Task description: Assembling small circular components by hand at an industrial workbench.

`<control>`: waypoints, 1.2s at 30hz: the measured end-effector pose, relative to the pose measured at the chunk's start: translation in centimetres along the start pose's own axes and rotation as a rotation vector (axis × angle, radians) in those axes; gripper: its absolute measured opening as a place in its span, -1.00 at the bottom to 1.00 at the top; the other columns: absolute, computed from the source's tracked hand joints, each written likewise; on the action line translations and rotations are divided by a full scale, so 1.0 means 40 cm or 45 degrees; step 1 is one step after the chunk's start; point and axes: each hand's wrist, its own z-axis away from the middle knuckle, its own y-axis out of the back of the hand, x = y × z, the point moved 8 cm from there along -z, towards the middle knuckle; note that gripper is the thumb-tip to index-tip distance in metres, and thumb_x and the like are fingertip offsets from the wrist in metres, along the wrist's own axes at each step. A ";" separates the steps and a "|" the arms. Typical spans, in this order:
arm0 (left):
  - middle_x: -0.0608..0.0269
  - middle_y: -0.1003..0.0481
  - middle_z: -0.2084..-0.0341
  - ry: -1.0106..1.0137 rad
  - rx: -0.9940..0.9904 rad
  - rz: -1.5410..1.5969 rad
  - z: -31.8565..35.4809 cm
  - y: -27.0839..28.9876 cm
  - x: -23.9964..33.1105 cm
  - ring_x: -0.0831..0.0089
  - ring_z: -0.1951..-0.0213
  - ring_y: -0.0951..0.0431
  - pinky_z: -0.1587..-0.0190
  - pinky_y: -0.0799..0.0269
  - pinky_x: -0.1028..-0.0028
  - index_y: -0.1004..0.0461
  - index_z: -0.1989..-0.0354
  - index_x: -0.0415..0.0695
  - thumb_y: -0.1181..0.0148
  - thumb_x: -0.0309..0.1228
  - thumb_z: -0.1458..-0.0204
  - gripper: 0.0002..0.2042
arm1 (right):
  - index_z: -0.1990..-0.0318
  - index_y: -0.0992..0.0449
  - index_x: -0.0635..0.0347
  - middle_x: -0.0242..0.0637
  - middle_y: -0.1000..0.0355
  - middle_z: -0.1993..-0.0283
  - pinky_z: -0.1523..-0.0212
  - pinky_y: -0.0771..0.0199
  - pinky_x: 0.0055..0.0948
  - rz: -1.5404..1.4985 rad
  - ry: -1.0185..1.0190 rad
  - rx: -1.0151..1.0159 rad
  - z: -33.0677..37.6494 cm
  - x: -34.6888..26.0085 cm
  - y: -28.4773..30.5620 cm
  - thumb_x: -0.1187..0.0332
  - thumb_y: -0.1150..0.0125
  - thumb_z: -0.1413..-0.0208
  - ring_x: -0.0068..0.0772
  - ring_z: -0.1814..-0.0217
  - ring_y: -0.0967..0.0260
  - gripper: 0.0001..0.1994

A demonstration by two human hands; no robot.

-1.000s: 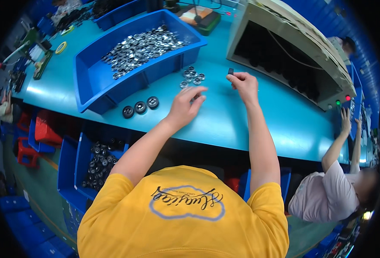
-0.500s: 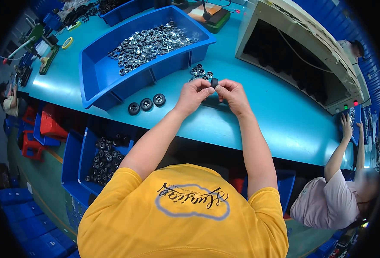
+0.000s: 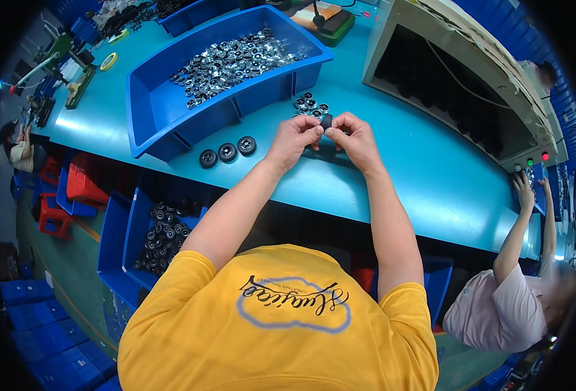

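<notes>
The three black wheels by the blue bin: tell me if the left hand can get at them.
Probably yes: the three black wheels lie uncovered on the table just left of the left hand, but that hand shares a small black part with the right hand.

bench: teal worktop [image 3: 424,176] | under it: blue bins [image 3: 115,241] – red stools [image 3: 83,186] (left) | floor: green [image 3: 53,274]

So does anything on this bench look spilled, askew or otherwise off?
Nothing stands out. Both hands, left hand and right hand, pinch a small black round part above the teal table. Three black wheels sit in a row beside the blue bin of silver parts.
</notes>
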 end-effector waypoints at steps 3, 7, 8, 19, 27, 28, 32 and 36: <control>0.35 -0.56 0.36 -0.011 -0.009 0.029 0.001 -0.003 0.001 0.57 0.36 -0.52 0.31 -0.48 0.51 -0.58 0.16 -0.17 -0.34 -0.27 -0.23 -0.78 | 0.35 -0.60 0.25 -0.49 -0.39 0.30 0.45 -0.42 -0.60 0.067 0.010 0.007 0.003 -0.010 -0.002 0.37 -0.50 -0.08 -0.67 0.36 -0.40 -0.82; 0.34 -0.56 0.32 -0.026 -0.078 0.047 -0.003 -0.003 0.000 0.57 0.36 -0.51 0.31 -0.48 0.50 -0.57 0.15 -0.15 -0.29 -0.18 -0.27 -0.74 | 0.29 -0.63 0.25 -0.48 -0.43 0.30 0.44 -0.44 -0.59 0.008 -0.015 -0.043 0.007 0.004 -0.007 0.35 -0.48 -0.11 -0.67 0.37 -0.40 -0.83; 0.35 -0.56 0.30 -0.038 -0.065 0.116 -0.005 0.005 0.000 0.56 0.36 -0.49 0.28 -0.48 0.47 -0.57 0.15 -0.13 -0.26 -0.18 -0.29 -0.75 | 0.27 -0.64 0.25 -0.48 -0.43 0.30 0.44 -0.44 -0.59 -0.023 -0.023 -0.058 0.004 0.010 -0.008 0.34 -0.47 -0.12 -0.67 0.38 -0.39 -0.83; 0.25 -0.58 0.13 -0.155 0.036 0.456 -0.015 0.044 0.030 0.39 0.10 -0.56 -0.06 -0.55 0.23 -0.52 0.15 -0.12 -0.18 -0.15 -0.31 -0.73 | -0.08 -0.64 0.02 -0.15 -0.50 -0.08 -0.04 -0.53 -0.22 1.016 0.101 0.146 -0.112 0.012 0.016 0.36 -0.35 -0.04 -0.15 0.10 -0.51 -0.61; 0.22 -0.58 0.10 -0.128 0.029 0.467 -0.021 0.051 0.023 0.39 0.06 -0.58 -0.13 -0.56 0.19 -0.51 0.12 -0.13 -0.17 -0.19 -0.32 -0.76 | -0.02 -0.66 0.13 -0.17 -0.57 0.07 0.08 -0.59 -0.29 0.794 -0.031 0.236 -0.110 0.030 0.044 0.31 -0.39 -0.09 -0.21 0.14 -0.58 -0.67; 0.24 -0.58 0.10 -0.139 0.038 0.442 -0.022 0.051 0.025 0.39 0.05 -0.58 -0.11 -0.57 0.19 -0.51 0.12 -0.13 -0.18 -0.17 -0.31 -0.74 | 0.00 -0.66 0.15 -0.19 -0.57 0.10 0.11 -0.60 -0.32 0.645 -0.078 0.257 -0.100 0.021 0.049 0.32 -0.41 -0.09 -0.25 0.16 -0.58 -0.68; 0.25 -0.55 0.05 -0.160 0.053 0.373 -0.028 0.045 0.024 0.39 0.01 -0.57 -0.12 -0.57 0.22 -0.52 0.12 -0.14 -0.21 -0.18 -0.30 -0.74 | 0.03 -0.67 0.22 -0.29 -0.56 0.12 0.14 -0.62 -0.41 0.345 -0.013 0.264 -0.049 -0.017 0.039 0.38 -0.48 -0.03 -0.44 0.15 -0.57 -0.68; 0.24 -0.50 -0.05 -0.184 0.043 0.282 -0.024 0.034 0.026 0.38 -0.03 -0.55 -0.15 -0.57 0.26 -0.54 0.10 -0.16 -0.22 -0.23 -0.29 -0.77 | 0.00 -0.66 0.26 -0.29 -0.54 0.05 0.09 -0.64 -0.42 0.390 0.202 0.247 -0.011 -0.083 -0.019 0.46 -0.47 -0.02 -0.49 0.13 -0.55 -0.66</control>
